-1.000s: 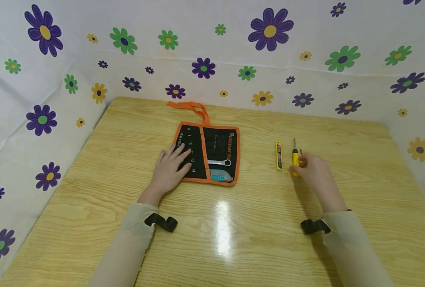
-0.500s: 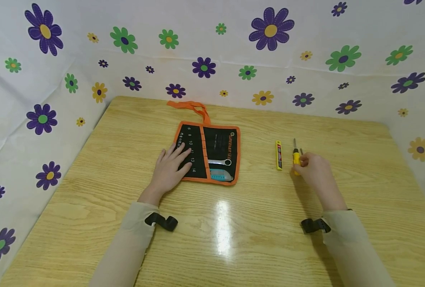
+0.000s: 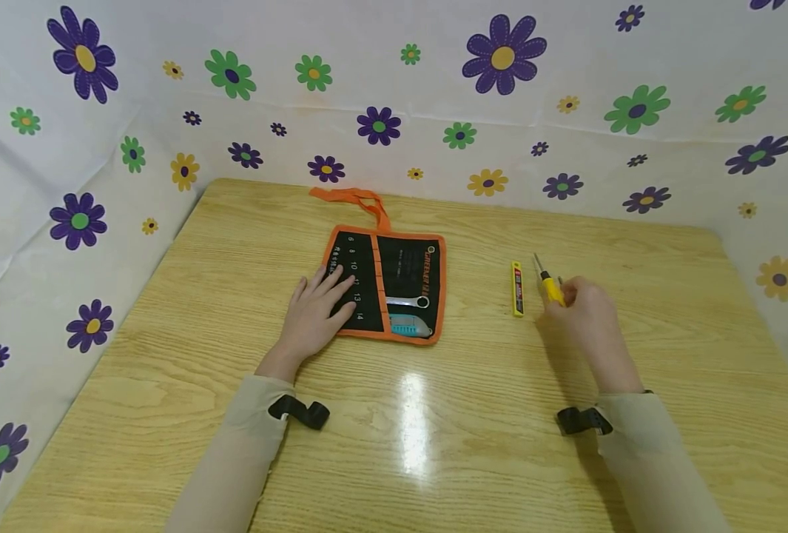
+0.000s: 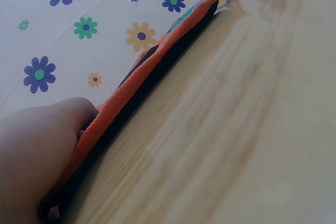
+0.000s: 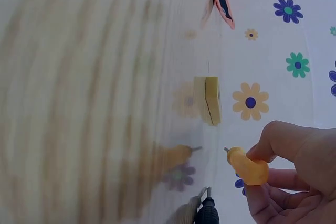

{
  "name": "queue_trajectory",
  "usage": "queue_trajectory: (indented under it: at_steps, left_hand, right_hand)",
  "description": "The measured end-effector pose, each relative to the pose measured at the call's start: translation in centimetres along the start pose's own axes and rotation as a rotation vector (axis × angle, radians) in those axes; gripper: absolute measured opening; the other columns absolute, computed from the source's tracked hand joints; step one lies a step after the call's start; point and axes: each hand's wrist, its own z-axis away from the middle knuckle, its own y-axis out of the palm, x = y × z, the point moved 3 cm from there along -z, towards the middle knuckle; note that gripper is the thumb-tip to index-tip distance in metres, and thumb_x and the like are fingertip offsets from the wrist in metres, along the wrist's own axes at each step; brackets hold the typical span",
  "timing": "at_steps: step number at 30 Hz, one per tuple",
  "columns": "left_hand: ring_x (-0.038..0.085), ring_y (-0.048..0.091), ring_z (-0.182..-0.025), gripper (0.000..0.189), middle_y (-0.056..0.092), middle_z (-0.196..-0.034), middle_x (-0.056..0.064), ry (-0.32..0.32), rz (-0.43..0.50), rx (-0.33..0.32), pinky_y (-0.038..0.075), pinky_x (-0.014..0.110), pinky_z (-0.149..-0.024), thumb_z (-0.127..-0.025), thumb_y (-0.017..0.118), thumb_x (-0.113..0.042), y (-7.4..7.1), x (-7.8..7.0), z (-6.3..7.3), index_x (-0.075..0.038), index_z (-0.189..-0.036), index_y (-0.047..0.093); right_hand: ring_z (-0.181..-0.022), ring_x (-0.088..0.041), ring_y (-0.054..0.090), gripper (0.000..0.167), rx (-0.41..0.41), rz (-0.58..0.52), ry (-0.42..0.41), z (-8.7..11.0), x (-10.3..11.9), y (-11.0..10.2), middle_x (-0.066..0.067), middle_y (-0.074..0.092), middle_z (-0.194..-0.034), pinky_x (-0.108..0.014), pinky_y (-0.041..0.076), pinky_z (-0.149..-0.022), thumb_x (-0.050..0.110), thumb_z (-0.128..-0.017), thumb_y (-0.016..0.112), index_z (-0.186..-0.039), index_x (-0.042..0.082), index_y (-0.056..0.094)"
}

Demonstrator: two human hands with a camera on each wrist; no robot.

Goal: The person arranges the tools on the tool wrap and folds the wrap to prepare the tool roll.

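My left hand [image 3: 317, 314] rests with fingers spread on the left part of a black tool pouch [image 3: 400, 259] with orange edging. A combination wrench [image 3: 407, 302] and a teal utility knife [image 3: 409, 325] sit in the pouch's pockets. In the left wrist view the thumb side of the hand [image 4: 47, 140] touches the pouch's orange edge. My right hand [image 3: 590, 318] pinches a yellow-handled screwdriver [image 3: 552, 289], its tip pointing away and left. The right wrist view shows this screwdriver [image 5: 247, 167] raised off the table between thumb and fingers.
A narrow yellow case [image 3: 516, 289] lies left of the right hand. A second screwdriver with a black handle [image 5: 208, 212] lies by the right hand, mostly hidden in the head view. An orange strap [image 3: 350, 196] trails behind the pouch. Flower-printed cloth [image 3: 433, 89] stands behind the table.
The right hand has lifted the yellow screwdriver off the table, and its tip has swung to the left. The left hand stays in place on the pouch.
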Motion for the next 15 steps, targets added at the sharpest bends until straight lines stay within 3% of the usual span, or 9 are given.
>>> queue_trajectory:
  at_steps: [9,15]
  left_hand:
    - [0.024,0.008,-0.145,0.054,0.024,-0.156,0.002,0.000,0.001,0.003,-0.001,0.047,-0.115,-0.100,0.043,-0.043,0.0,-0.1,0.0,-0.021,-0.149,0.038]
    - [0.024,0.008,-0.145,0.054,0.024,-0.156,0.002,-0.005,0.002,0.005,-0.001,0.047,-0.115,-0.100,0.043,-0.043,-0.1,0.0,0.0,-0.021,-0.149,0.038]
  right_hand:
    - [-0.081,-0.034,0.053,0.030,-0.151,-0.011,-0.188,0.2,2.0,0.4,-0.023,0.057,-0.091,-0.044,0.047,-0.070,0.003,-0.082,0.067,-0.106,-0.013,0.060]
    - [-0.086,-0.034,0.052,0.027,-0.161,-0.044,-0.318,0.4,3.7,1.2,-0.022,0.054,-0.097,-0.046,0.049,-0.072,-0.002,-0.082,0.066,-0.107,-0.011,0.061]
